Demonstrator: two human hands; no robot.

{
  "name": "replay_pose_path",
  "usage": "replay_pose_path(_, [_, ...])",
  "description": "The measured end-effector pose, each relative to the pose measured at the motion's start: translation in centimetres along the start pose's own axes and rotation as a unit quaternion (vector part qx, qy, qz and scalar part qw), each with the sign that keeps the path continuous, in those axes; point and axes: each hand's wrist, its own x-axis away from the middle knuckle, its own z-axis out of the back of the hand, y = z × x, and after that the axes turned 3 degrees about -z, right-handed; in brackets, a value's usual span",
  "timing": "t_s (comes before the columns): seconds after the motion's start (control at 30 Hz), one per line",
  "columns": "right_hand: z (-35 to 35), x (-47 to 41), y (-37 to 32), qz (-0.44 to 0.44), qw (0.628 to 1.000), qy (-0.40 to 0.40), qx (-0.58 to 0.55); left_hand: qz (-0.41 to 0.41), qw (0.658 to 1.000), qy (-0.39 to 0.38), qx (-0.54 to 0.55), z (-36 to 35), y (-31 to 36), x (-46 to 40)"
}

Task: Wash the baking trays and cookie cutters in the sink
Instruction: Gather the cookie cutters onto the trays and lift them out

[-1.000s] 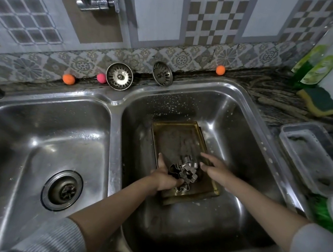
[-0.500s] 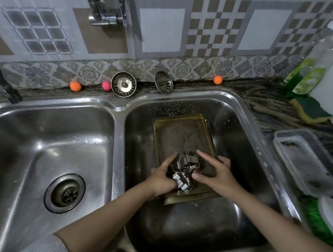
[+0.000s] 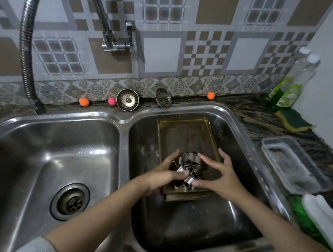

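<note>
A brownish rectangular baking tray (image 3: 188, 133) lies in the right basin of the steel double sink (image 3: 127, 120). Above its near end sits a bunch of shiny metal cookie cutters (image 3: 187, 167), held between both hands. My left hand (image 3: 164, 175) grips the bunch from the left, thumb and fingers curled round it. My right hand (image 3: 220, 177) holds it from the right, thumb under the cutters and fingers spread over their top. The cutters' lower parts are hidden by my fingers.
A second grey tray (image 3: 293, 166) lies on the counter to the right, with a sponge (image 3: 293, 122) and soap bottles (image 3: 289, 90) behind it. Two sink strainers (image 3: 127, 99) and small coloured balls (image 3: 84, 102) line the back ledge. The hose tap (image 3: 31, 26) arches over the left basin.
Both hands have closed in on the cutters and lifted them a little off the tray. My head has tilted up, showing more of the wall and tap.
</note>
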Motion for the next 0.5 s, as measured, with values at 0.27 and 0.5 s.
replay_pose_path(0.27, [1.5,0.0,-1.8,0.102,0.993,0.054,0.018,-0.120,0.989,0.010,-0.087,1.4,0.9,0.2])
replay_pose_path(0.5, [4.0,-0.5,-5.8,0.247,0.956,0.134,0.089,-0.248,0.952,0.038,-0.175,2.9,4.6,0.8])
